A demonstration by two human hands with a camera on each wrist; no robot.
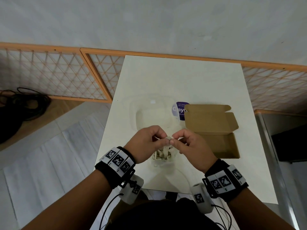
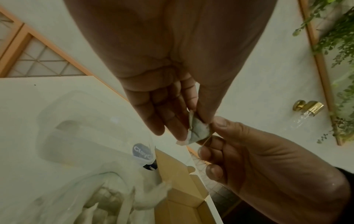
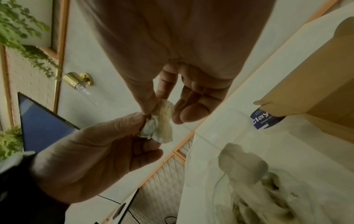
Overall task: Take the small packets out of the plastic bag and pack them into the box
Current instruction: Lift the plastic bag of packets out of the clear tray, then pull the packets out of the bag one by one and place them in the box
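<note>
Left hand (image 1: 146, 143): pinching the bunched neck of the plastic bag (image 1: 162, 155), just left of the box (image 1: 221, 143).
Right hand (image 1: 191, 145): pinching the same neck.
Packets (image 1: 163, 153): all bagged.
Box: open, apparently empty; packing unstarted.

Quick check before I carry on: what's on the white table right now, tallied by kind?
Open brown cardboard box: 1
Clear plastic bag, twisted top: 1
Clear plastic container with purple label: 1
Small white packets inside the bag: too bunched to count
Total: 3, packets aside
</note>
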